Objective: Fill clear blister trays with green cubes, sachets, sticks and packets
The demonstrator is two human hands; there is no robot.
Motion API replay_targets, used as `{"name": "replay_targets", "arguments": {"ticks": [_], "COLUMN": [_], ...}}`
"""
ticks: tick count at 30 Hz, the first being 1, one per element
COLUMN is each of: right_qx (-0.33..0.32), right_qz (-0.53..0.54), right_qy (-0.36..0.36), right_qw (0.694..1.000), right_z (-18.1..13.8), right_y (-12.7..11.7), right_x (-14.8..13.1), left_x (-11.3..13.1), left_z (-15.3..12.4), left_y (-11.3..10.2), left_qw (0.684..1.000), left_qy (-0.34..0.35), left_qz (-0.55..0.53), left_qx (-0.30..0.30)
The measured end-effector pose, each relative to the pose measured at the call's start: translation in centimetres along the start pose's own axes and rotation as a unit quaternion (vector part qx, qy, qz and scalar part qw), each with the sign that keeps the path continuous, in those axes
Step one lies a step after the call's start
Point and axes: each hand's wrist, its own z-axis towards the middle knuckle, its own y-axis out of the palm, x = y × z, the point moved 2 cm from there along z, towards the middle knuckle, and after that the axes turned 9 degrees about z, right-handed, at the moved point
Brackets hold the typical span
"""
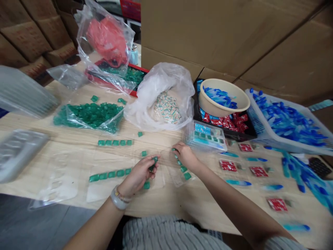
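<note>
My left hand [140,173], with a pale bangle at its wrist, is closed around small green square pieces [153,164]. Over the far end of a clear plastic tray [174,176], my right hand [185,155] pinches another green piece [173,149]. Several green squares [184,169] sit in a row in that tray, running from under my right fingers toward me. Loose green squares lie by my left hand, one beyond it [144,153] and one just below [146,185]. To the left, further green rows [116,142] lie in clear trays.
A bag of green pieces [91,116] lies at left, near stacked clear trays [23,92]. Behind my hands stand a white bag of small printed pieces [168,107], a cream bowl [223,97] and a white basket [288,119] of blue pieces. Red packets [228,165] lie right.
</note>
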Motion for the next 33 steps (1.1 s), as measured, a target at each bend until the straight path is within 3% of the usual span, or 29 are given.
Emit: {"name": "replay_targets", "arguments": {"ticks": [6,9,13,19,24,29,33], "right_qx": [-0.020,-0.027,-0.020,-0.047,-0.036,0.010,0.000], "right_qz": [-0.014,-0.008,-0.032,-0.063,-0.036,-0.091,-0.124], "right_qy": [-0.019,-0.022,0.001,0.023,-0.013,0.045,0.063], "right_qw": [1.000,0.999,0.999,0.997,0.999,0.995,0.990], "right_z": [-0.6,-0.9,-1.1,-0.7,-0.8,-1.1,-1.0], "right_y": [-0.8,-1.6,-2.1,-0.9,-0.7,-0.9,-0.2], "right_x": [-1.0,-1.0,-1.1,-1.6,-1.0,-1.3,-1.7], "left_x": [0.9,1.2,1.3,0.5,-0.8,-2.3,-2.9], "left_z": [-1.6,-1.8,-1.4,-0.4,0.9,3.0,4.1], "left_y": [-2.8,-3.1,-1.9,-0.7,0.8,3.8,5.0], "left_qw": [0.999,0.998,0.996,0.985,0.972,0.939,0.913], "left_qy": [0.048,0.050,0.066,0.119,0.123,0.150,0.188], "left_qz": [0.020,0.027,0.067,0.128,0.200,0.310,0.361], "left_qx": [0.015,0.017,0.004,-0.004,0.004,-0.004,0.026]}}
